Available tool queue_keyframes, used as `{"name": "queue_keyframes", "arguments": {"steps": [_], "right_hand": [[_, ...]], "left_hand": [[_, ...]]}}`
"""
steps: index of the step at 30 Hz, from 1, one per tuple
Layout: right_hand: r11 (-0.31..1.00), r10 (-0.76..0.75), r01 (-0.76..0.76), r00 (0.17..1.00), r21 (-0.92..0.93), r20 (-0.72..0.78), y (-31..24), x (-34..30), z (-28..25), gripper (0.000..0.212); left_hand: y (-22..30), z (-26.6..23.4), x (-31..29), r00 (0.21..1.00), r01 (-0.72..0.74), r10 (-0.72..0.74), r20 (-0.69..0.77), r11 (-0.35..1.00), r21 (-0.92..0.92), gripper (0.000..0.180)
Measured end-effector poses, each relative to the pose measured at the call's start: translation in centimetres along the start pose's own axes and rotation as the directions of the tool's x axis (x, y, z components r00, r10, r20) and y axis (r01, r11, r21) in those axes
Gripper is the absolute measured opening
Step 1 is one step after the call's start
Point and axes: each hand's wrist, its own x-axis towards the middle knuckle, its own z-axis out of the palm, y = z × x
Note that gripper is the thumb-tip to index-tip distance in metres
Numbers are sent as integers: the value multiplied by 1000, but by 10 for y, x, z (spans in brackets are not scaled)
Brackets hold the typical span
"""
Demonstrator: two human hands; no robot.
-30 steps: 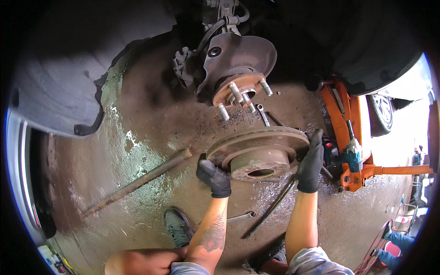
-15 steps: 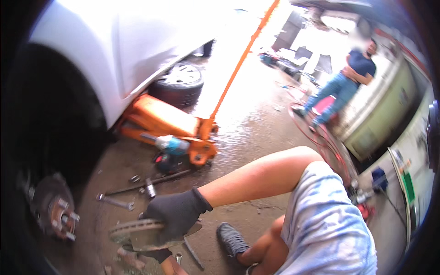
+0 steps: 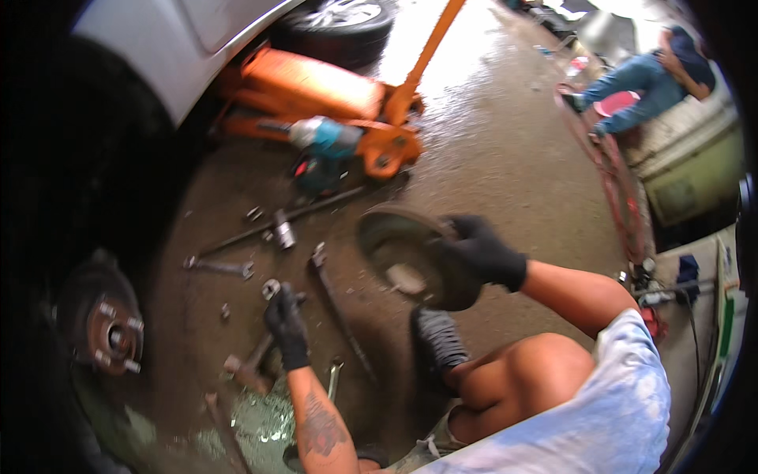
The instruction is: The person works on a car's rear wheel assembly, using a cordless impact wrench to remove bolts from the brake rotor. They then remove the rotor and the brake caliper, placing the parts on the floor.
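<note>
My right hand (image 3: 483, 254) in a black glove is closed on the rim of a brake disc (image 3: 395, 229). The disc is tilted, off the floor, its hollow inner side partly showing. My left hand (image 3: 287, 330), also gloved, is low over the floor with its fingers stretched forward. Just beyond its fingertips is a small round metal piece (image 3: 271, 288); whether they touch is unclear. A hammer (image 3: 251, 371) lies beside that hand. Between my hands a long dark bar tool (image 3: 341, 308) rests on the floor. At the left stands the wheel hub (image 3: 113, 338) with bare studs.
An orange floor jack (image 3: 316, 83) sits beneath the white car (image 3: 146, 47), with a teal impact wrench (image 3: 322, 142) against it. A wheel (image 3: 347, 35) lies behind. Nearby are a spanner (image 3: 221, 267) and a socket (image 3: 283, 229). A seated person (image 3: 655, 79) and red hose (image 3: 612, 186) are at right.
My right hand has carried the brake disc up and to the right. My left hand, formerly beneath the disc, is now apart from it, over the floor. The view has shifted downward.
</note>
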Motion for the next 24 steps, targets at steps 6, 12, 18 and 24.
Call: {"name": "queue_keyframes", "arguments": {"steps": [6,12,18,24], "right_hand": [[973,87,-11,943,231,-322,68,37,-36,30],[830,228,-46,937,555,-263,115,84,-79,33],[690,320,-227,947,687,-9,173,112,-116,36],[688,463,-392,885,610,45,216,134,-141,33]], "left_hand": [[43,-31,13,985,172,-173,-18,984,-36,29],[42,-21,26,975,218,-218,-32,976,12,30],[62,10,28,982,181,-185,29,977,118,32],[57,8,24,986,162,-165,19,982,102,34]]}}
